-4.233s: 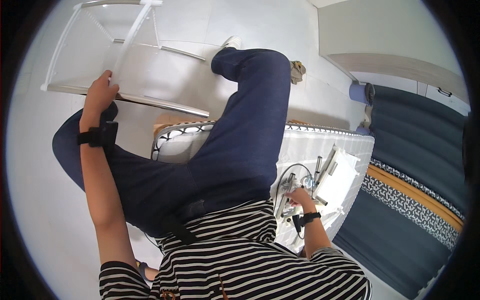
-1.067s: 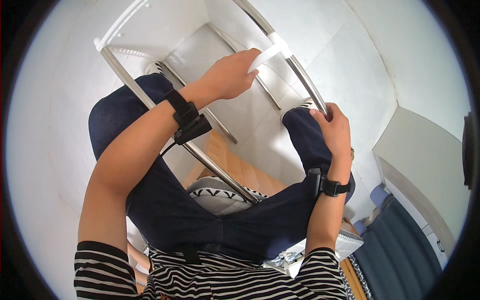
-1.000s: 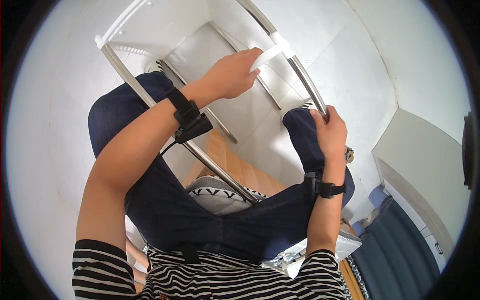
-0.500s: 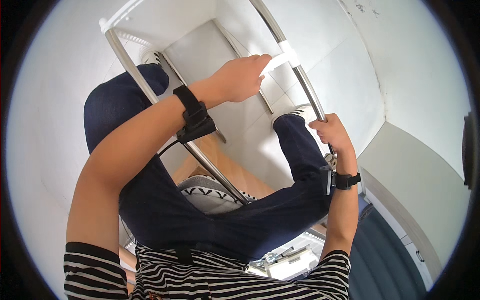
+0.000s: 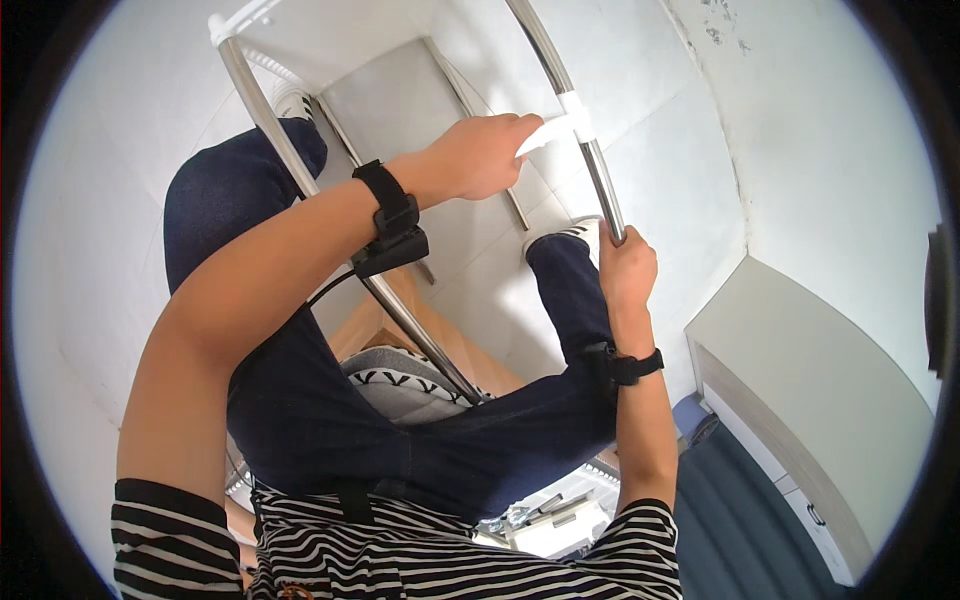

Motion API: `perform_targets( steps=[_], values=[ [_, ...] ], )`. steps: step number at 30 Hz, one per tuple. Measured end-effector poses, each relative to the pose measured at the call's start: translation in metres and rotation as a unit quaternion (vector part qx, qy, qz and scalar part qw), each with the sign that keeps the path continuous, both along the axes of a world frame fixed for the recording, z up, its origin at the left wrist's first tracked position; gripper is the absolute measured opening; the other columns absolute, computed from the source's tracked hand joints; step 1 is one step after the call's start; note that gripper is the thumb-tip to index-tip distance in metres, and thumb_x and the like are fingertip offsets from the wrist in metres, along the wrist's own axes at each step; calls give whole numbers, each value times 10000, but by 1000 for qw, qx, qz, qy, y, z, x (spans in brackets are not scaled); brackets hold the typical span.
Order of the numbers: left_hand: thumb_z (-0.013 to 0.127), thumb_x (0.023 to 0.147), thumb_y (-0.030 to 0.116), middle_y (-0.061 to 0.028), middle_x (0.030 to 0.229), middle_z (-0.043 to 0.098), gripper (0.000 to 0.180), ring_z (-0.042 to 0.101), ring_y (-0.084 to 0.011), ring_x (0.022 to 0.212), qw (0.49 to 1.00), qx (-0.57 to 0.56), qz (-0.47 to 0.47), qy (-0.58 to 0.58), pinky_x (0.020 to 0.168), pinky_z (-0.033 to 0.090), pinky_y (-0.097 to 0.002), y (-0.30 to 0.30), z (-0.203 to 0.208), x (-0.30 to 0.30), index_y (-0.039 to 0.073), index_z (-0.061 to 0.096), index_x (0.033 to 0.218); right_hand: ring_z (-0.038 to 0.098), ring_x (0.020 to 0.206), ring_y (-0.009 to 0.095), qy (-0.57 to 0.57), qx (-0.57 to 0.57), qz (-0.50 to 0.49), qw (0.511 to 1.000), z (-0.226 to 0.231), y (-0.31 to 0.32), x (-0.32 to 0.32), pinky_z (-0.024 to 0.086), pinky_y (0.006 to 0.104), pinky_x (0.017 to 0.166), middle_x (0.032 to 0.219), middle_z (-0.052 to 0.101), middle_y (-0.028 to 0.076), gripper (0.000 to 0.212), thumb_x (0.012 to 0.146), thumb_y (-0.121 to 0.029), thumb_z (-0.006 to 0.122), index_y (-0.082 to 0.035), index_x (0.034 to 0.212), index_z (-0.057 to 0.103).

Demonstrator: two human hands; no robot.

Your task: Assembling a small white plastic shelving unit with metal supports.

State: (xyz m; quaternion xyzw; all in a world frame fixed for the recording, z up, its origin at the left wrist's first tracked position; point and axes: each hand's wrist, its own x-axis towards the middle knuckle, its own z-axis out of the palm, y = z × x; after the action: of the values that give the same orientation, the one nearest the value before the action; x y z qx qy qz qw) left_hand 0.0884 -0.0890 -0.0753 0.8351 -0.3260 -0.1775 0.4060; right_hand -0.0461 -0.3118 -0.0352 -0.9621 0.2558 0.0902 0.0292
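Observation:
A frame of shiny metal tubes with white plastic joints stands between my legs. My left hand [image 5: 478,158] is closed round a white plastic crossbar [image 5: 541,137], which meets the right metal tube [image 5: 603,190] at a white joint [image 5: 574,115]. Lower on that same tube, my right hand [image 5: 629,268] is wrapped round its near end, hiding the tip. The left metal tube [image 5: 262,108] passes beneath my left forearm and reaches down to my lap. At its upper part sits another white joint [image 5: 220,28]. Black straps with small devices circle both wrists.
A grey patterned cushion [image 5: 412,388] lies under me near a light wooden surface [image 5: 375,318]. Beyond the frame is a grey panel [image 5: 392,105]. On the right stand a white drawer cabinet [image 5: 800,350] and a dark blue ridged pad [image 5: 752,505], beside the white wall [image 5: 830,150].
My right hand has shifted left and turned, now covering the tube's end. The left hand keeps its grip on the crossbar. The view has swung slightly.

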Motion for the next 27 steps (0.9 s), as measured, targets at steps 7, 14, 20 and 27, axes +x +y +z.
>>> perform_targets(
  steps=[7,14,20,27],
  values=[
    [551,855,115,-203,1046,612,404,578,-405,929,998,39,-16,54,789,469,-471,-2,9,3,60,467,1247,521,453,223,101,264,-46,958,15,-29,14,402,337,441,522,533,117,236,783,-182,621,8,649,577],
    [557,862,139,-192,1044,614,404,587,-390,920,998,40,-3,40,791,473,-468,-1,9,-2,82,477,1254,403,415,73,128,385,-114,907,13,-21,9,310,254,387,507,425,-34,270,784,-152,686,-58,615,497],
    [529,835,126,-184,1007,625,386,603,-371,922,1000,11,0,28,781,483,-460,-5,6,-1,27,499,1207,484,506,95,104,514,-127,842,19,-43,7,405,258,472,591,508,-2,246,826,-237,703,-42,776,562],
    [548,844,114,-189,1006,620,356,585,-384,929,997,-2,12,74,787,465,-469,0,-1,-3,74,521,1197,292,398,37,260,620,-202,712,9,-48,24,216,215,361,514,350,-68,265,859,-151,622,-118,664,445]
  ],
)
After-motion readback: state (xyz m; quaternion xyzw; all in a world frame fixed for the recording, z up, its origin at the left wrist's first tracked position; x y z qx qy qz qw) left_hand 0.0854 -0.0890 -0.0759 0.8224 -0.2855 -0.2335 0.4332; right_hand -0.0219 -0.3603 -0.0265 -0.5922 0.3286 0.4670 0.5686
